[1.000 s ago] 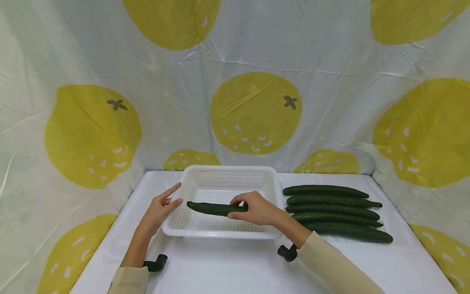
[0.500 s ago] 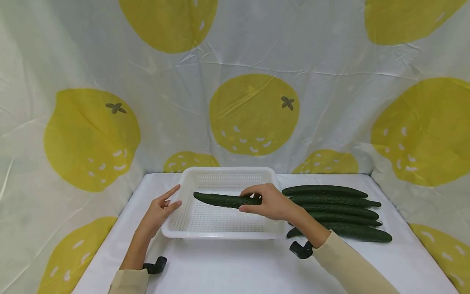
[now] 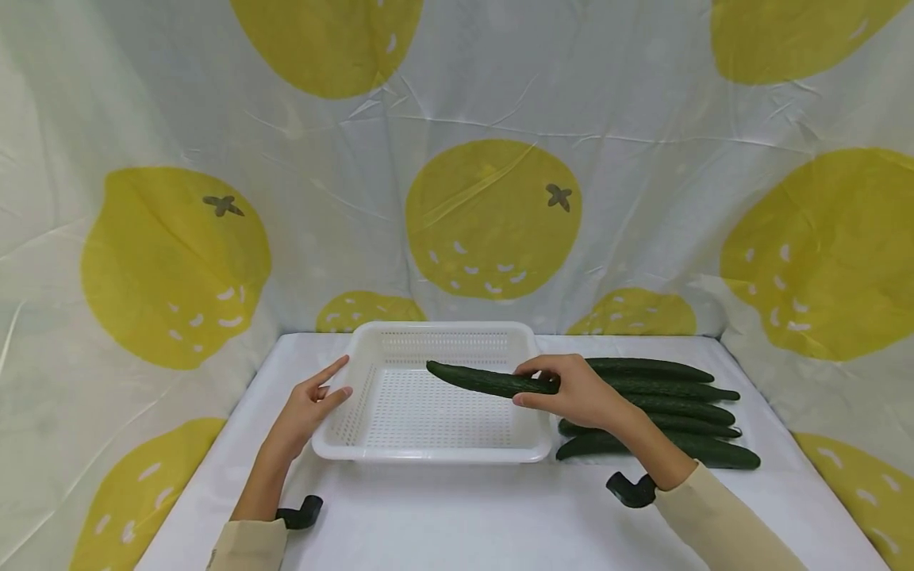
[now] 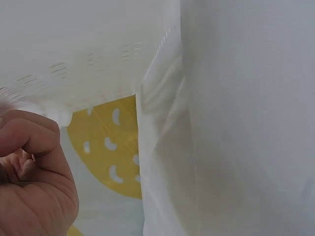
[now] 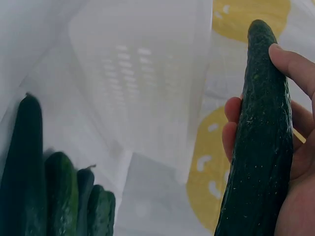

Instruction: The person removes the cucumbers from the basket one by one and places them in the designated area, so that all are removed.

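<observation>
A dark green cucumber (image 3: 493, 382) is gripped near its right end by my right hand (image 3: 581, 390), above the right side of a white perforated plastic basket (image 3: 432, 455). In the right wrist view the held cucumber (image 5: 258, 132) runs up past the thumb, with fingers behind it. My left hand (image 3: 303, 408) is at the basket's left rim, thumb and index finger against it. From the left wrist, that hand (image 4: 37, 172) shows curled fingers beside the basket's wall (image 4: 98, 69); the exact contact is partly hidden. The basket's perforated bottom shows bare.
Several cucumbers (image 3: 714, 454) lie side by side right of the basket, partly behind my right forearm. A white cloth (image 3: 443, 515) covers the table. Lemon-print fabric (image 3: 493, 103) hangs behind and at the sides.
My right hand has moved rightward and a little up with the cucumber, from over the basket's middle to its right rim. My left hand and the basket have stayed put.
</observation>
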A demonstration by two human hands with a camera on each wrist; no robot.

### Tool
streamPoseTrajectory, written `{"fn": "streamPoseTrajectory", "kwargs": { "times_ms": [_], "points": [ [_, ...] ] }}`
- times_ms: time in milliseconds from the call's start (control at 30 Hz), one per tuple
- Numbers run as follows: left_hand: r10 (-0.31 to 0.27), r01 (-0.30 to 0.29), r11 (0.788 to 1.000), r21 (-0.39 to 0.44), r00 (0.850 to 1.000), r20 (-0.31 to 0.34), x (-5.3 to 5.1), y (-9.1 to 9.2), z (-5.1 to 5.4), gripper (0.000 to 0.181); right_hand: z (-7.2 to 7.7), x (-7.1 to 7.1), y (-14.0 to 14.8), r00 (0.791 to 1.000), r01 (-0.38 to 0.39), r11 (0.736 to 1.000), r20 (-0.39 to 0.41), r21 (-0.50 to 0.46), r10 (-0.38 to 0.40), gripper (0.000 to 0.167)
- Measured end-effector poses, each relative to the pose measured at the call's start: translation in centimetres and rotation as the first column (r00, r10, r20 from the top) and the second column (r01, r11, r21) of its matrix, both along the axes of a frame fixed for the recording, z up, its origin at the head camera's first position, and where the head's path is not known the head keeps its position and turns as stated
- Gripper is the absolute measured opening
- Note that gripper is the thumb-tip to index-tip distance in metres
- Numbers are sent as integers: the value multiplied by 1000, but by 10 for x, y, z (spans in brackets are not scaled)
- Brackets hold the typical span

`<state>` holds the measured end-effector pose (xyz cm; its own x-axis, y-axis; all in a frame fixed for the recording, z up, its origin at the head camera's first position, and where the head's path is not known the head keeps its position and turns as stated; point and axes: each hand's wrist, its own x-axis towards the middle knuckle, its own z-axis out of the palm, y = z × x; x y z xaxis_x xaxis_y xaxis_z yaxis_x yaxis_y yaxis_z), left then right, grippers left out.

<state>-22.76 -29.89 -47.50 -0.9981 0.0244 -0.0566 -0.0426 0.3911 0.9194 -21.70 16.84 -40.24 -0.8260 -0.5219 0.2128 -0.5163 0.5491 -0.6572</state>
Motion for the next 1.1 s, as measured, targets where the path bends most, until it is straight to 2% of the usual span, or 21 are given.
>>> {"fn": "streamPoseTrajectory", "kwargs": {
  "times_ms": [200,400,633,967,1100],
  "points": [
    [-2,2,1000,0,1000,-23,2,1,1,67,-3,4,24,998,60,998,-10,10,-60,41],
    [-3,3,1000,-14,1000,-16,1,2,1,67,-7,7,50,993,112,994,-43,17,-112,42],
    [-4,3,1000,-7,999,-34,4,2,3,67,-15,14,83,977,193,977,-105,90,-183,42],
    [-9,8,1000,-17,999,-51,5,2,2,68,-31,25,125,968,240,962,-107,128,-227,40],
    [9,-9,1000,-7,999,-49,4,2,1,66,-37,32,138,964,253,958,-120,138,-237,41]
  ]
}}
